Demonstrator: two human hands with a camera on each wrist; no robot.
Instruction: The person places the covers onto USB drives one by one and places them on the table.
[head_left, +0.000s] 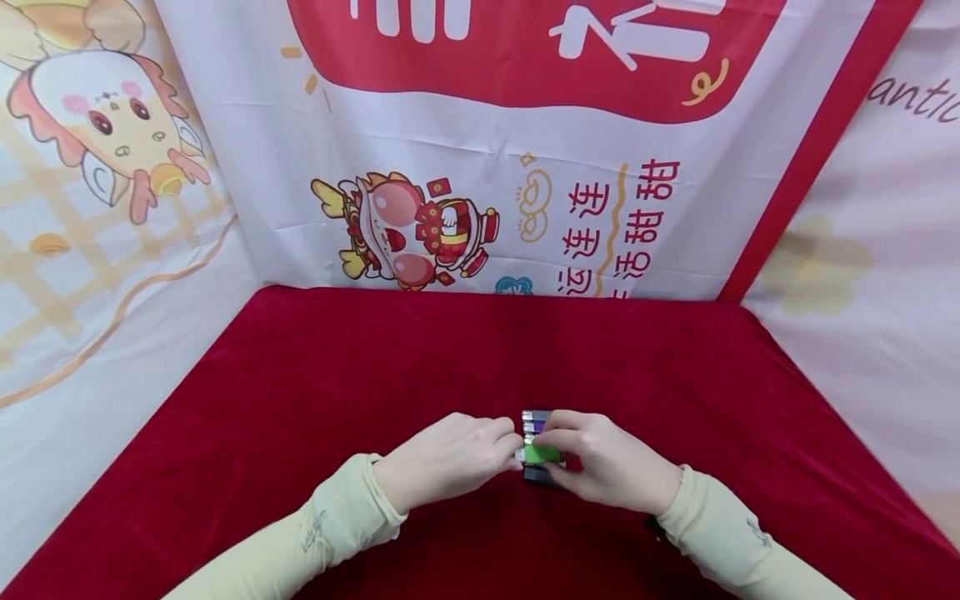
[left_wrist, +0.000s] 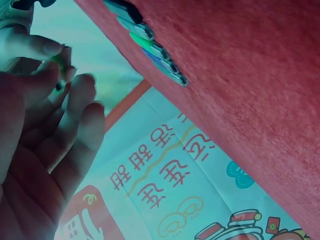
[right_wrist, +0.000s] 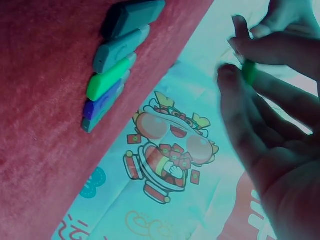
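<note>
A green USB flash drive [head_left: 542, 453] with a silver plug is held up between both hands, over a row of flash drives. My right hand [head_left: 611, 458] pinches its green body between thumb and fingers. At the plug end, my left hand [head_left: 457, 454] pinches with thumb and forefinger; those fingertips hide part of the plug. Below on the cloth, the row lies side by side: a dark drive [right_wrist: 132, 19], a grey one [right_wrist: 120, 50], another green one [right_wrist: 111, 79], a purple one [right_wrist: 102, 101] and a dark one at the end [right_wrist: 89, 124].
Red velvety cloth [head_left: 337, 367] covers the table. A printed white curtain [head_left: 465, 133] hangs behind its far edge, with more curtains at the left [head_left: 97, 275] and right [head_left: 862, 250]. Something small and dark [head_left: 654, 527] shows beside the right sleeve.
</note>
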